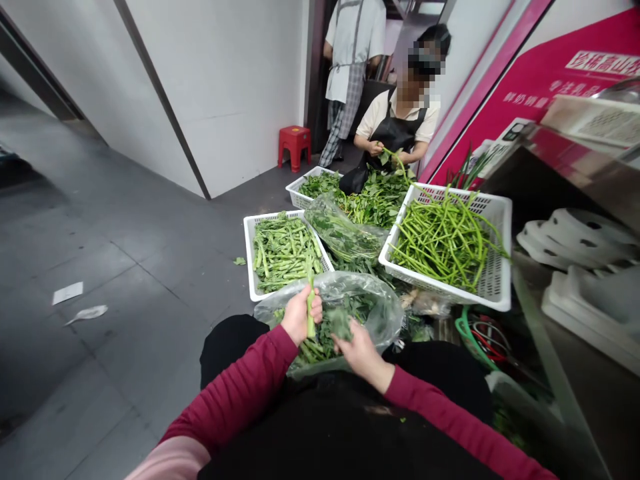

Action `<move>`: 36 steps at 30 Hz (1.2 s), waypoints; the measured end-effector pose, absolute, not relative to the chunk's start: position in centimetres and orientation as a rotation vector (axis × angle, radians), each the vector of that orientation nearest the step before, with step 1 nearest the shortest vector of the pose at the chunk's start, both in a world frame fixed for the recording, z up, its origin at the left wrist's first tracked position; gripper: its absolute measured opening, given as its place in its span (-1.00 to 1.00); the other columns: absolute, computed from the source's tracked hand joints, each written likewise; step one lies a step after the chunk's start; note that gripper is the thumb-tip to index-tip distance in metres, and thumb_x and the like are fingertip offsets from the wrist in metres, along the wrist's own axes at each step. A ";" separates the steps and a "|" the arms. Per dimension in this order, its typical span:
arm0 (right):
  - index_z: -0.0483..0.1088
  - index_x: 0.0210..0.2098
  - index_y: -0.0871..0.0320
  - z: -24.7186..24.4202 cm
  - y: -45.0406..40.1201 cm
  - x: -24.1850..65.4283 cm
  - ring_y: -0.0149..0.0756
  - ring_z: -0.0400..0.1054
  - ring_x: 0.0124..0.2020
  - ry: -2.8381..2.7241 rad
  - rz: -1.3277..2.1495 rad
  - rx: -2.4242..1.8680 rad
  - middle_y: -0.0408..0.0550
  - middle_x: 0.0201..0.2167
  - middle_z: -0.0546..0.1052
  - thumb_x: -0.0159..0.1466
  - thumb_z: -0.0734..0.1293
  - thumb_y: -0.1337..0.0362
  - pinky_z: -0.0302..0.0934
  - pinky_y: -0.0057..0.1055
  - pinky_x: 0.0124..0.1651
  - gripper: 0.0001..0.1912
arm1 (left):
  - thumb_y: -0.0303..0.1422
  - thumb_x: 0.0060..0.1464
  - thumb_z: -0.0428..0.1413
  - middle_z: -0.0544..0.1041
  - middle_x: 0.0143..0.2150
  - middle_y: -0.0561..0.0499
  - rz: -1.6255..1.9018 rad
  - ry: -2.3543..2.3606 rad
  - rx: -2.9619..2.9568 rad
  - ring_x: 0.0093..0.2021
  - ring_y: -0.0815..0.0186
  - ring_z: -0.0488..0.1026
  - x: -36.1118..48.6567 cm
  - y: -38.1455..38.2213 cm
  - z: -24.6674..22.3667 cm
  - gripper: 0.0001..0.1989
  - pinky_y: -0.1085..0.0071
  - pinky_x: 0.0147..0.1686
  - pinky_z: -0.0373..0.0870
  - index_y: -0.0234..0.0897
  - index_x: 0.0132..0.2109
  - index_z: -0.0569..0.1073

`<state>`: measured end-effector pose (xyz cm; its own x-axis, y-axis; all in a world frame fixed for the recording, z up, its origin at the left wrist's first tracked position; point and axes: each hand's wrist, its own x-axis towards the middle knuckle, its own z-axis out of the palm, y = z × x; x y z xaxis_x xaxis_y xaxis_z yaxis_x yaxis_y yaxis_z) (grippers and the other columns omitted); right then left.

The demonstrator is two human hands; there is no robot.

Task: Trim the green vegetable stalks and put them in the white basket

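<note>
My left hand is closed round a light green vegetable stalk that stands nearly upright. To its right, my right hand pinches a blurred dark green leaf. Both hands are over a clear plastic bag of leafy greens between my knees. Just beyond lies a white basket filled with cut green stalks. Another plastic bag of greens rests behind the bag at my knees.
A white basket of long thin green stems stands at the right. Opposite sits a co-worker handling a stem beside a leafy pile. Further back are a red stool and a standing person. Paper scraps lie on the floor.
</note>
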<state>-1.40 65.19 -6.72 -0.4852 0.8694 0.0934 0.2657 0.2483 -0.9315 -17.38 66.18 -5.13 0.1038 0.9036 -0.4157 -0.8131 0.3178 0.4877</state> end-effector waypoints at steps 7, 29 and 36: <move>0.29 -0.59 0.19 -6.6 79.0 2.3 -0.18 0.36 -0.39 -2.119 0.685 -1.768 0.05 -0.56 0.44 0.02 0.28 0.41 0.15 -0.36 -0.30 -0.91 | -0.13 0.02 -0.01 0.11 -0.67 0.22 1.181 0.904 0.302 -0.78 0.54 0.00 -16.8 65.2 -6.6 -0.72 0.58 -0.80 0.01 -0.28 -0.35 0.22; 0.34 -0.31 0.20 -2.6 72.2 -2.1 -0.58 -0.03 -0.68 -0.981 1.914 -0.824 -0.24 -0.62 0.23 0.09 0.30 0.26 -0.14 -0.57 -0.66 -0.82 | -0.19 0.03 -0.01 0.26 -0.56 0.12 1.248 1.408 1.119 -0.60 0.50 0.16 -14.2 64.7 -7.0 -0.73 0.55 -0.59 0.13 -0.31 -0.26 0.39; 0.32 -0.45 0.20 -6.1 68.4 -2.5 -0.62 -0.10 -0.74 -0.802 2.347 -0.925 -0.31 -0.72 0.16 -0.06 0.35 0.41 -0.23 -0.59 -0.68 -0.85 | -0.08 0.03 -0.06 0.15 -0.65 0.20 1.067 0.722 0.474 -0.79 0.55 -0.03 -14.6 63.6 -5.3 -0.69 0.58 -0.83 -0.04 -0.27 -0.30 0.27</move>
